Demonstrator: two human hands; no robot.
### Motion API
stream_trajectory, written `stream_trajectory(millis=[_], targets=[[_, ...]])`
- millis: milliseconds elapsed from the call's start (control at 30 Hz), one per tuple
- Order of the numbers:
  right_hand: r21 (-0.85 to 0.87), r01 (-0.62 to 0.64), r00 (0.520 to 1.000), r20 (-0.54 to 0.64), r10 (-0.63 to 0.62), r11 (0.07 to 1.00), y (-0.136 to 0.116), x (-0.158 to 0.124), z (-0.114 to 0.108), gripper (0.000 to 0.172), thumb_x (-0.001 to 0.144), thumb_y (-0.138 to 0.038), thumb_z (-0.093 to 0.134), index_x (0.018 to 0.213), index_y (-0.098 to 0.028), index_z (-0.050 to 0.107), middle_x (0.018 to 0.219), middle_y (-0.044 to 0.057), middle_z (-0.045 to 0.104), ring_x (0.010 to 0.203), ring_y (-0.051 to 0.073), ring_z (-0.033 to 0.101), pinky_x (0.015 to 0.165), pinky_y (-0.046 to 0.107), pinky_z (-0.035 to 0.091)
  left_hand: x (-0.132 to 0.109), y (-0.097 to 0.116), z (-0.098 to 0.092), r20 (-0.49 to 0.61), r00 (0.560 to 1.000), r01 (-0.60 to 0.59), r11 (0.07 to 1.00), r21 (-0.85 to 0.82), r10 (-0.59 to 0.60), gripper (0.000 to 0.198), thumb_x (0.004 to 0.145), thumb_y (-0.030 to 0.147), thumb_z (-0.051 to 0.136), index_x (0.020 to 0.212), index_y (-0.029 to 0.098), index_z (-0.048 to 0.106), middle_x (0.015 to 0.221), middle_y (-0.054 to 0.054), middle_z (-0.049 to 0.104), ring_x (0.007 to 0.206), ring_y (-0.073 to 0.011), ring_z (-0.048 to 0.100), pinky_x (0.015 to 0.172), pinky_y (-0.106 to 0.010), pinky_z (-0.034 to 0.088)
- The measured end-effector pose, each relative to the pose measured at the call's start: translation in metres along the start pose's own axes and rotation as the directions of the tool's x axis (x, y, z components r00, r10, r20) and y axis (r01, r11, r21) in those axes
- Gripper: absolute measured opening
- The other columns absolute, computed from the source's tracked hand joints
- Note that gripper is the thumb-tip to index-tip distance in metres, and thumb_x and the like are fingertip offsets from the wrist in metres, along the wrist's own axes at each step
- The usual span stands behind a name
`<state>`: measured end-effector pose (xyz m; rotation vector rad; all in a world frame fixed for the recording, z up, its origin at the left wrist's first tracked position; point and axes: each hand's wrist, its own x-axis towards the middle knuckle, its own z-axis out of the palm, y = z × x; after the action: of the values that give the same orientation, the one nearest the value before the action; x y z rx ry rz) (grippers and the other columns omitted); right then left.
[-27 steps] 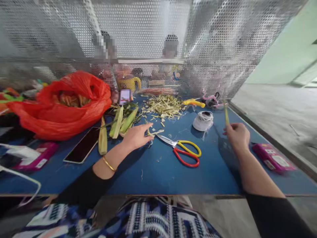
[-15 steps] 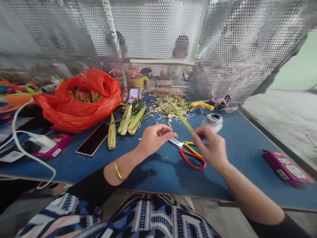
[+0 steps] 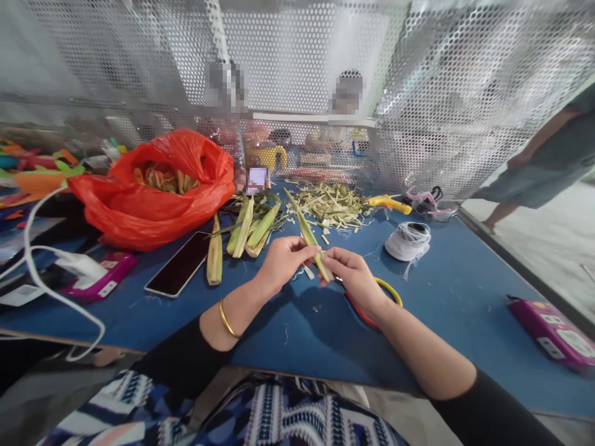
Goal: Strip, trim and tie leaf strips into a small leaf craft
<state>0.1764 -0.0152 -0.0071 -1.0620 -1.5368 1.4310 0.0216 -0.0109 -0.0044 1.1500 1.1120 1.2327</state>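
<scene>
Two pinches hold one husk strip (image 3: 304, 228) in the head view: the left hand (image 3: 284, 263) has thumb and fingers closed on it partway down, and the right hand (image 3: 356, 275) grips near its lower, near end. No gap shows at either pinch. The strip is raised over the middle of the blue table (image 3: 455, 297), pointing far and slightly left.

Work looks well under way: a broad heap of husk scraps (image 3: 332, 205) on the far side suggests much cutting has been done. This strip seems to be mid-handling, and a cluster of larger husk pieces (image 3: 260, 229) to the left, with a single husk (image 3: 214, 257) beside the phone (image 3: 179, 266), appears left over. How many remain in all, I cannot tell.

The strip is pale green, long and narrow, tapering to a point at its far end and yellower toward the near end. Scissors (image 3: 395, 292) lie partly hidden behind the right hand.
</scene>
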Motion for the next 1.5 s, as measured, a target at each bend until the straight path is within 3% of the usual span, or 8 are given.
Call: stream_trajectory(millis=[133,333,633,733,967,1100,1333,1500], targets=[[0.025,-0.046,0.999,0.011,0.045,0.999,0.004,-0.002,-0.001,0.036,0.073,-0.055,0.066,0.071,-0.020,0.057,0.063,-0.001,0.063,0.054,0.013,0.057,0.058,0.028,0.047,0.000,-0.003,0.000,0.021,0.999,0.040,0.999,0.000,-0.040,0.020,0.066,0.034,0.072,0.061,0.016,0.066,0.053,0.001,0.059,0.049,-0.0089,0.049,0.051,-0.022,0.040],[-0.339,0.105,0.973,-0.160,-0.167,0.935,0.015,-0.001,-0.002,0.027,0.079,-0.045,0.057,0.067,-0.021,0.050,0.052,-0.006,0.045,0.049,0.010,0.039,0.048,0.024,0.031,-0.004,-0.005,0.006,0.023,1.000,0.014,0.995,0.101,-0.017,0.025,0.065,0.037,0.076,0.058,0.016,0.065,0.051,0.002,0.058,0.049,-0.0091,0.050,0.050,-0.022,0.039],[-0.634,0.227,0.937,-0.065,-0.343,0.740,0.010,-0.010,0.000,0.018,0.078,-0.029,0.051,0.064,-0.023,0.043,0.053,-0.005,0.046,0.048,0.010,0.037,0.051,0.024,0.028,0.003,-0.005,0.003,-0.159,0.987,-0.008,1.000,0.031,0.012,0.041,0.050,0.042,0.086,0.063,0.018,0.055,0.052,0.005,0.056,0.047,-0.0086,0.049,0.045,-0.022,0.039],[-0.560,0.191,0.949,-0.106,-0.298,0.806,0.008,-0.012,0.001,0.019,0.080,-0.031,0.052,0.065,-0.023,0.045,0.053,-0.004,0.049,0.050,0.011,0.042,0.051,0.024,0.030,0.004,-0.005,0.002,-0.147,0.989,0.012,1.000,-0.022,-0.015,0.038,0.050,0.038,0.087,0.064,0.017,0.058,0.054,0.004,0.057,0.050,-0.0093,0.052,0.049,-0.022,0.043],[0.060,-0.046,0.995,-0.086,0.051,0.997,0.003,-0.010,0.004,0.031,0.076,-0.049,0.061,0.065,-0.022,0.050,0.053,-0.004,0.057,0.045,0.011,0.049,0.049,0.025,0.042,0.002,-0.002,0.002,-0.164,0.983,0.052,0.985,-0.163,-0.079,0.031,0.052,0.033,0.085,0.066,0.015,0.065,0.063,-0.001,0.066,0.057,-0.0116,0.059,0.059,-0.026,0.050],[0.011,-0.059,0.996,-0.067,0.060,0.998,0.001,-0.009,0.004,0.040,0.075,-0.058,0.062,0.063,-0.021,0.052,0.052,-0.004,0.054,0.047,0.010,0.047,0.047,0.023,0.039,0.001,-0.001,0.002,-0.186,0.981,0.041,0.993,-0.107,-0.060,0.025,0.054,0.031,0.083,0.062,0.015,0.066,0.057,0.000,0.063,0.052,-0.0100,0.055,0.054,-0.024,0.048],[-0.015,0.038,0.983,-0.181,-0.040,0.999,0.001,-0.003,-0.002,0.042,0.062,-0.055,0.076,0.064,-0.019,0.054,0.054,-0.006,0.050,0.052,0.008,0.041,0.050,0.023,0.033,-0.011,-0.007,0.011,0.102,0.993,0.033,0.983,0.178,-0.052,0.026,0.054,0.034,0.084,0.055,0.015,0.067,0.050,0.003,0.058,0.050,-0.0099,0.051,0.051,-0.022,0.042],[-0.003,0.050,0.965,-0.256,-0.049,0.999,0.005,-0.002,-0.007,0.034,0.069,-0.045,0.071,0.057,-0.020,0.051,0.049,-0.006,0.045,0.048,0.008,0.037,0.047,0.024,0.029,-0.014,-0.011,0.012,0.129,0.990,0.021,0.975,0.223,-0.051,0.019,0.068,0.034,0.074,0.059,0.018,0.072,0.053,0.001,0.065,0.051,-0.0126,0.056,0.053,-0.024,0.046]])
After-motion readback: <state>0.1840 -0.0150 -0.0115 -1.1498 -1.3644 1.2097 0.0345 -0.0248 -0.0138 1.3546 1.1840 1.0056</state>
